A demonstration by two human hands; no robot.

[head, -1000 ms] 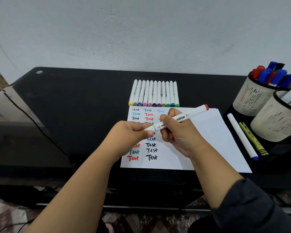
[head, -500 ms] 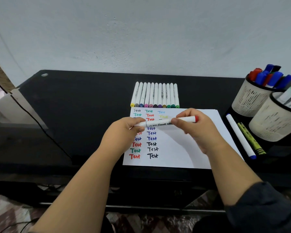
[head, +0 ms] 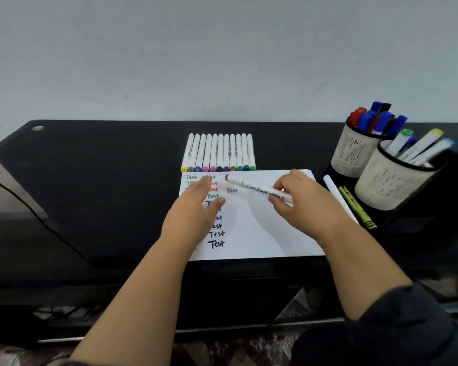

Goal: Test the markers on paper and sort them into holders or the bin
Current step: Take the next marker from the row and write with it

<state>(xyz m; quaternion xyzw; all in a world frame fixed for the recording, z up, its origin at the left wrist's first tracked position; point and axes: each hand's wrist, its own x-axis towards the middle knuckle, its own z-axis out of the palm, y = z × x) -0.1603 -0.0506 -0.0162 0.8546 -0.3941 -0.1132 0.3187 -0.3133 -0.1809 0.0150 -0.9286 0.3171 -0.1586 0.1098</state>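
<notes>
The right hand (head: 302, 204) holds a white marker with a dark red cap (head: 259, 190) by pinching its near end between thumb and fingers; the marker lies slanted above the sheet of paper (head: 270, 233), its red cap toward the far left part of the sheet. The left hand (head: 196, 207) is flat, with straight fingers, and it rests on or just above the columns of "Test" words at the left side of the paper; it holds nothing. I cannot tell if it truly presses the sheet.

Just beyond the far edge of the paper lies the row of white markers (head: 218, 153), side by side, their coloured ends toward the paper. To the right of the paper stand two mesh holders: the far holder (head: 354, 154) carries red and blue markers, the near holder (head: 381, 186) carries white ones with green, yellow and blue caps. Between the paper and the holders lie a loose white marker (head: 336, 194) and a yellow-green marker (head: 354, 207).

The cap seems to be on, so I judge the marker is on its way to be sorted or put down. To do it well, the hand should keep a firm pinch, lift the marker above the rim of the near holder before it goes down, and not knock the two loose markers. The left hand is better kept flat on the paper, so the sheet does not slide
</notes>
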